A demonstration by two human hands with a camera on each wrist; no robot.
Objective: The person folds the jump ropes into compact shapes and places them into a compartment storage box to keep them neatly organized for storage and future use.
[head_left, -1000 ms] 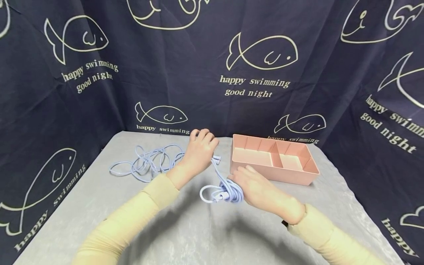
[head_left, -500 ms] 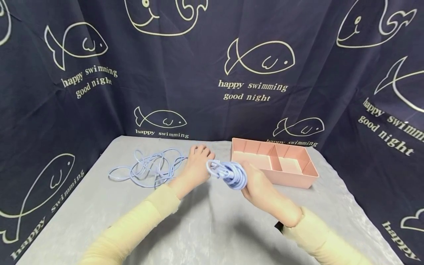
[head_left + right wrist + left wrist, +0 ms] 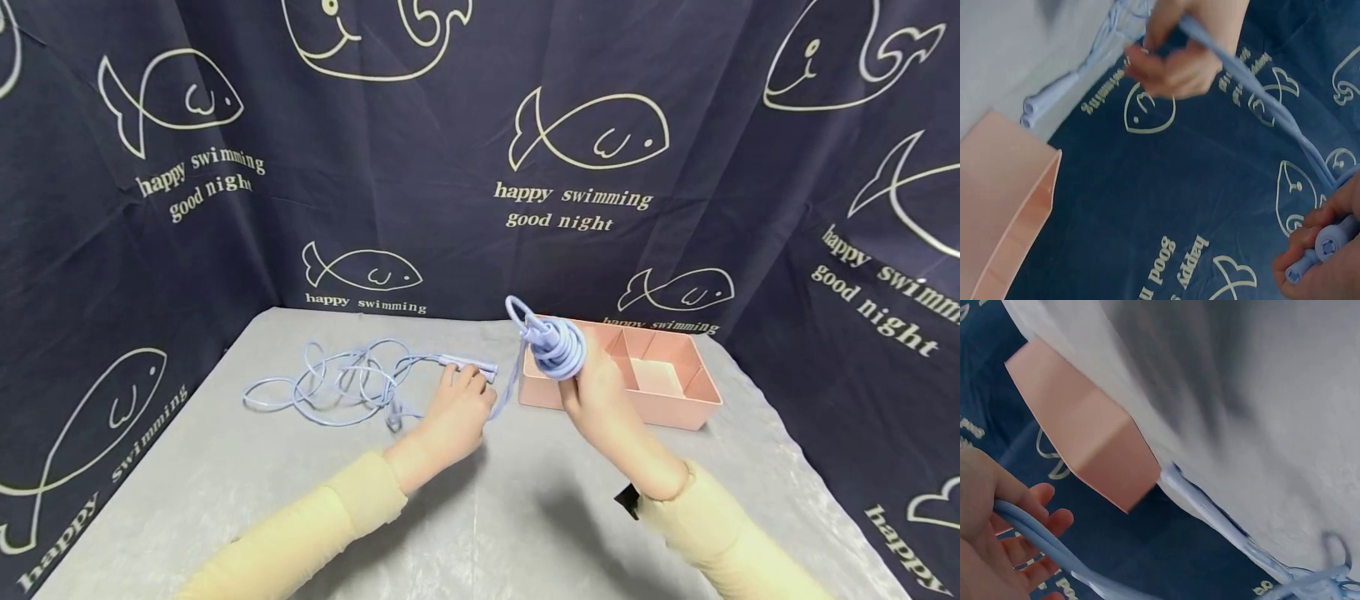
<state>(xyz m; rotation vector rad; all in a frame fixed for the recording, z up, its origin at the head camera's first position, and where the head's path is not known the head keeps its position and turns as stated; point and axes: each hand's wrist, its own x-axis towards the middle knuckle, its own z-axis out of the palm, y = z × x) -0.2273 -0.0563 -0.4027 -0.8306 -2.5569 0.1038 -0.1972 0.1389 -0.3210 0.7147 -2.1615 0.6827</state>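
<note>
In the head view, a light blue jump rope wound into a coil (image 3: 558,348) is held up by my right hand (image 3: 600,392) above the near left part of a pink box. Two handle ends (image 3: 1327,245) poke out of that grip in the right wrist view. A doubled rope strand (image 3: 1260,94) runs from there to my left hand (image 3: 459,412), whose loosely curled fingers hold it near the thumb. Beyond the left hand, two light blue handles (image 3: 467,363) lie side by side on the table, beside a loose tangle of blue rope (image 3: 300,400).
The pink box (image 3: 667,410), split by a divider, stands at the back right of the grey-covered table (image 3: 495,517). A dark blue curtain (image 3: 450,167) with fish drawings hangs behind and at both sides.
The right hand has lifted the coil up and to the right, to over the box. My left hand has drawn back toward me, so the handles on the table now show.
</note>
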